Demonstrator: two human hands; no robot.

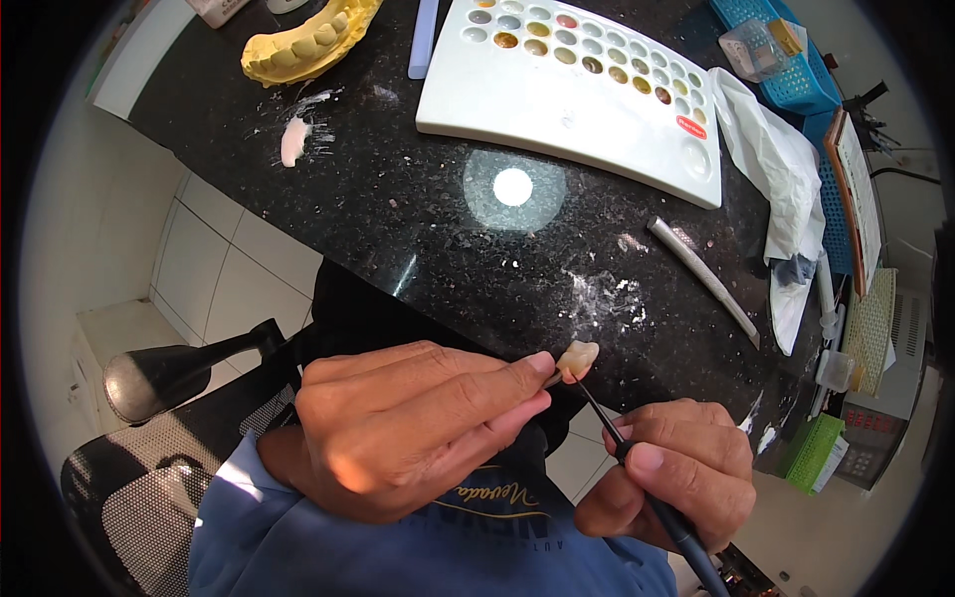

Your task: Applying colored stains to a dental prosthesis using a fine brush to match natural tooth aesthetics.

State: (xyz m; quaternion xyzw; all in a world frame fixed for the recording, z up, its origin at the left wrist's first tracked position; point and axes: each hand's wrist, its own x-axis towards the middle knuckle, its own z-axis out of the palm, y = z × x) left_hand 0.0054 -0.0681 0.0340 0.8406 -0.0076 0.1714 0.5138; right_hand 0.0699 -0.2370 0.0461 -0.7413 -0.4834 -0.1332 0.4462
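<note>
My left hand (pixel 428 423) is closed, its thumb and index finger pinched at the side of a small tooth-coloured dental crown (pixel 578 356). A short greyish stub, perhaps a holder, shows between the fingertips and the crown. The crown's lower end looks pinkish. In my right hand (pixel 686 468), gripped like a pen, is a fine brush (pixel 684 537) with a dark blue handle and thin black neck. Its tip meets the crown's lower end. Both hands are over my lap, just off the near edge of the black speckled worktop (pixel 398 199).
A white palette (pixel 557 124) with several coloured wells lies beyond my hands. A metal-handled knife (pixel 703 281) and crumpled white tissue (pixel 771 169) are at right, near blue baskets (pixel 821 85). At left are a yellow dental cast (pixel 308 45) and pink lump (pixel 293 142). White powder dusts the worktop.
</note>
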